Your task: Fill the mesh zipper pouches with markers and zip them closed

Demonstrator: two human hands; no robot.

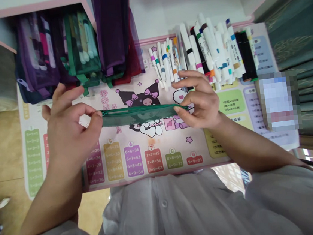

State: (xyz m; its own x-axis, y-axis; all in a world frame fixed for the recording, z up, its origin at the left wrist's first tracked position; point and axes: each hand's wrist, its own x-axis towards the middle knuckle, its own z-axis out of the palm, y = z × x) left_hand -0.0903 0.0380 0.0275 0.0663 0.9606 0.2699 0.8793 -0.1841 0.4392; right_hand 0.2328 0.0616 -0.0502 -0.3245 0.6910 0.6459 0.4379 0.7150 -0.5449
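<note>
A green mesh zipper pouch (139, 116) is stretched level above the desk between my two hands. My left hand (73, 121) pinches its left end between thumb and forefinger, near the zipper's end. At the right end, my right hand (197, 101) grips the other corner with thumb and forefinger, its remaining fingers lifted. The pouch looks flat, and the desk mat's printed figure shows faintly through the mesh. White markers with coloured bands (213, 50) lie in a pile just beyond my right hand, with a row of slimmer markers (166, 63) at its left.
Purple mesh pouches with pens inside (36, 52) and a green pouch with markers (82, 46) stand at the back left. Dark purple pouches (113, 32) stack beside them, near the shelf (194, 3). A blurred-out rectangular item (280, 101) lies at the desk mat's (175, 157) right edge.
</note>
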